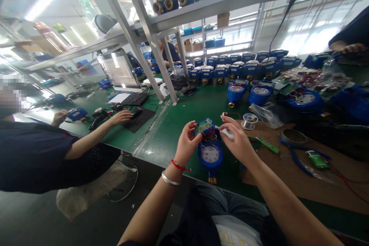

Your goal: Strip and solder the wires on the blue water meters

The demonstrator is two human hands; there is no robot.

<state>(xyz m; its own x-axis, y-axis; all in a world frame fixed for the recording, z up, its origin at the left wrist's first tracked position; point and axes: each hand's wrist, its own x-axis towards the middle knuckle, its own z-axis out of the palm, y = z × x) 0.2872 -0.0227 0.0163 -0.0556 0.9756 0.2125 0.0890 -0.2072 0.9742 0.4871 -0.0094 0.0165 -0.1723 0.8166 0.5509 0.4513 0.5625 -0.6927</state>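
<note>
A blue water meter (211, 155) with a round white dial lies on the green bench in front of me, its brass end towards me. Above the dial, my left hand (188, 140) grips a small blue display module (204, 126) with a greenish screen, tilted up from the meter. Thin red and dark wires (212, 137) run between module and meter body. At the module's right edge, my right hand (235, 138) has its thumb and forefinger drawn together by the wires; what they pinch is too small to make out. Its other fingers are raised.
Right of my hands lie a solder wire spool (249, 121), a brown board (268, 161), a green stick-shaped pack (268, 145) and a tape roll (293, 137). Several blue meters (236, 70) stand behind. At left, a co-worker's hand (122, 117) rests near a mouse. A metal shelf (201, 11) hangs overhead.
</note>
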